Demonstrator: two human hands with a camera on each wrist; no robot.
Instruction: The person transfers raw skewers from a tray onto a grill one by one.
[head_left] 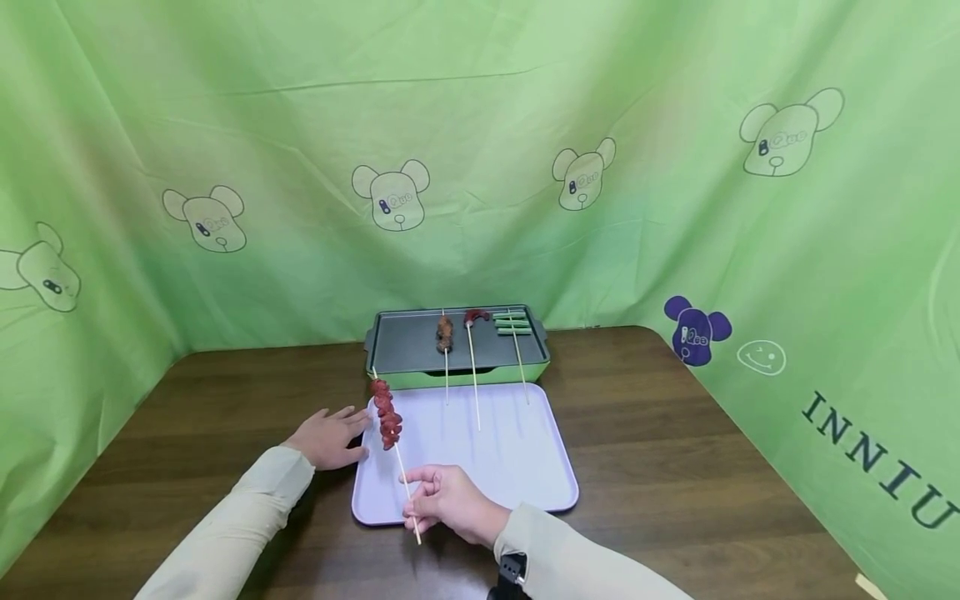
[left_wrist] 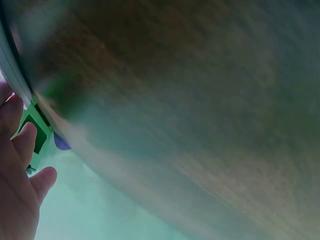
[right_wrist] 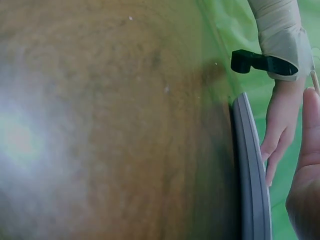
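My right hand (head_left: 453, 502) pinches the lower stick of a skewer (head_left: 387, 415) threaded with red meat pieces. The skewer slants up over the left part of a pale lavender tray (head_left: 487, 467), its tip overlapping the grill's front left corner in the head view. With fingers extended, my left hand (head_left: 330, 437) is at the tray's left edge. In the left wrist view, the left hand's fingers (left_wrist: 25, 142) show at the far left. The right wrist view has the right thumb (right_wrist: 311, 130) at its right edge, with the left hand (right_wrist: 282, 125) beyond the tray rim.
Behind the tray stands a green grill (head_left: 457, 379) with a dark plate (head_left: 405, 333). On it lie a brown meat skewer (head_left: 445, 333), a skewer with a red curled piece (head_left: 476, 316) and a green vegetable skewer (head_left: 512, 323), their sticks jutting over the tray. A green curtain (head_left: 480, 100) hangs behind.
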